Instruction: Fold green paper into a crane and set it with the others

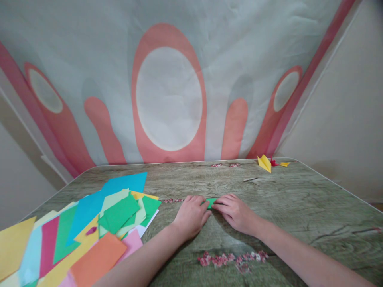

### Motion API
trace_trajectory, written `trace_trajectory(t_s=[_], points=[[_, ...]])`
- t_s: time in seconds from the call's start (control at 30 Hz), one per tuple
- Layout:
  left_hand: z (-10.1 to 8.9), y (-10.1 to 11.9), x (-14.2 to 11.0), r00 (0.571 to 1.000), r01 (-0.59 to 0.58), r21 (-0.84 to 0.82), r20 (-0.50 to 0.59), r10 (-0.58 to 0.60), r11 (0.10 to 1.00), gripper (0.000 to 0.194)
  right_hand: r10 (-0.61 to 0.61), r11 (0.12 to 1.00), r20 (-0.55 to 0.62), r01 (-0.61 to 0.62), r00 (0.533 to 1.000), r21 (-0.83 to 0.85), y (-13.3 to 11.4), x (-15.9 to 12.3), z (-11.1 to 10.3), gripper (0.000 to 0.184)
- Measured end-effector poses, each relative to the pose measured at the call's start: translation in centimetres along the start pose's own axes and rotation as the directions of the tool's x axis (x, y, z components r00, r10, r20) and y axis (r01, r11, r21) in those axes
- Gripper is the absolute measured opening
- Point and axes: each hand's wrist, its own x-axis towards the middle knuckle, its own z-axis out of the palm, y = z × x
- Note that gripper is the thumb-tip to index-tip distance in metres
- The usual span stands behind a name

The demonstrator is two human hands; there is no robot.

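Note:
A small green piece of paper (211, 202) lies on the table between my two hands, narrow in shape as far as it shows. My left hand (191, 215) is over its left end, fingers bent and pressed together on it. At the other end, the fingertips of my right hand (236, 212) hold the paper down, the fingers closed together. Both ends of the paper are covered by my fingers, so its full outline is hidden.
Loose coloured paper sheets, among them a green sheet (119, 213), an orange sheet (97, 255) and a blue sheet (125, 183), are heaped on the left. A folded yellow paper shape (264, 163) sits at the back right. The wood-patterned table (299, 199) meets a printed backdrop (215, 131).

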Motion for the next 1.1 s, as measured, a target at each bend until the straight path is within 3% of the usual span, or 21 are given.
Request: trace_trajectory(t_s=[0.33, 0.83, 1.1], points=[[-1.3, -0.3, -0.1, 0.988, -0.147, 0.054, 0.057, 0.144, 0.988, 0.028, -0.016, 0.997, 0.022, 0.017, 1.0, -0.072, -0.1, 0.1, 0.0, 0.03], [-1.0, -0.2, -0.2, 0.983, -0.163, 0.109, 0.101, 0.152, 0.981, 0.028, -0.018, 0.927, 0.129, 0.065, 0.991, -0.37, -2.1, 0.4, -0.3, 0.025], [-1.2, -0.2, -0.1, 0.98, -0.175, 0.119, 0.112, 0.162, 0.977, 0.026, 0.129, 0.876, 0.182, -0.026, 0.975, -0.481, -2.4, 0.2, -1.1, 0.016]])
